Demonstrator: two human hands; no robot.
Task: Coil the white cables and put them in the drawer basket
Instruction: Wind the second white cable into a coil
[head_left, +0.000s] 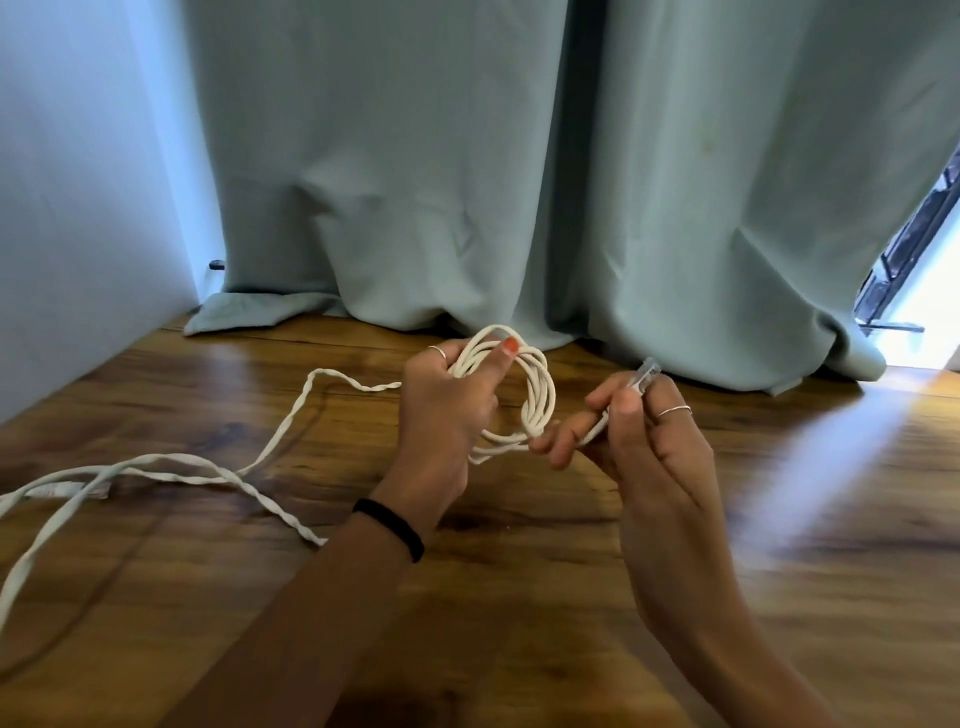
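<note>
My left hand (449, 410) grips a small coil of white cable (537, 387), thumb pressed across the top of the loops. My right hand (641, 431) pinches the cable's end just below its clear plug (647, 375), which sticks up past my fingers. The end runs from the coil's lower right side into my right hand. More white cable (218, 470) trails loose over the wooden floor to the left, twisted and crossing itself. A second plug end (67, 489) lies on the floor at the far left. No drawer basket is in view.
Pale green curtains (467, 182) hang to the floor straight ahead. A white wall (78, 208) closes the left side. Bright light falls on the wooden floor (571, 571) from a gap at the right.
</note>
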